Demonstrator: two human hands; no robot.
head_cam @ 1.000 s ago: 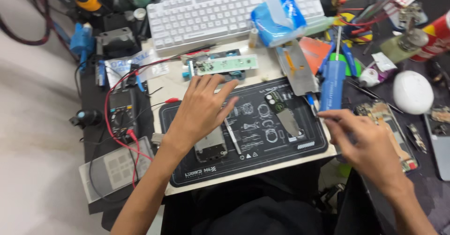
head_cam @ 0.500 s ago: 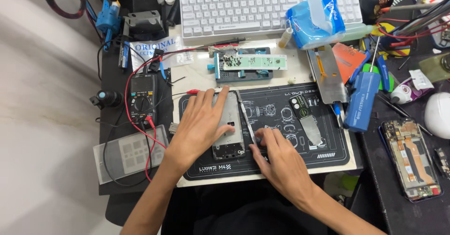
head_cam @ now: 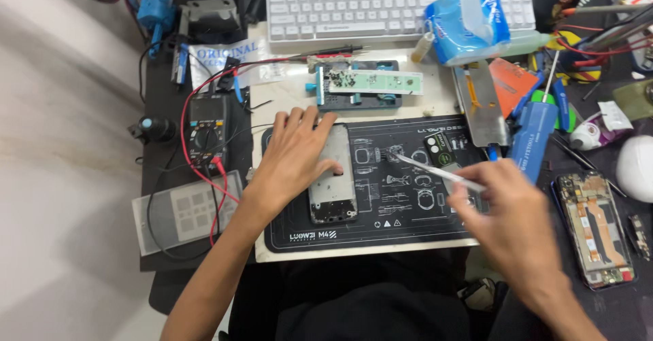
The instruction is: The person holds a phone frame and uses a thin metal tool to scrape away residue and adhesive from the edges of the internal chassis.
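1. Status: the opened phone frame (head_cam: 332, 178) is lying flat on the left part of the black repair mat (head_cam: 381, 225), back side up, with its insides exposed. So the teardown part looks done already, at least the cover is off.

2. The left hand (head_cam: 292, 161) is pressed down on the frame's left edge, fingers (head_cam: 320, 137) spread flat and wide, not pinching anything. It's pretty much just pinning the frame to the mat.

3. The right hand (head_cam: 507, 212) has a pair of metal tweezers (head_cam: 435, 171), fingers curled tight around the back end. The tips point left toward the middle of the mat, near the frame but not touching it. I can't tell if the tips are holding a tiny part, it's too small and a bit blurry.

4. Stuff that looks already pulled or waiting: a small dark camera-like module (head_cam: 441, 147) sits on the mat just above the tweezers, and a green circuit board (head_cam: 371, 82) is clamped in a blue holder beyond the mat.

5. A second phone (head_cam: 598, 229) lies open on the right side of the worktop, well apart from the hands.

6. Also there: multimeter (head_cam: 206, 133) with red leads on the left, white keyboard (head_cam: 398, 4) at the back, blue screwdriver (head_cam: 534, 137) by the mat's right edge.

7. My read: somewhere mid-job. The frame is stripped open, nothing is closed back up, and the fine tweezer work inside is what's left.
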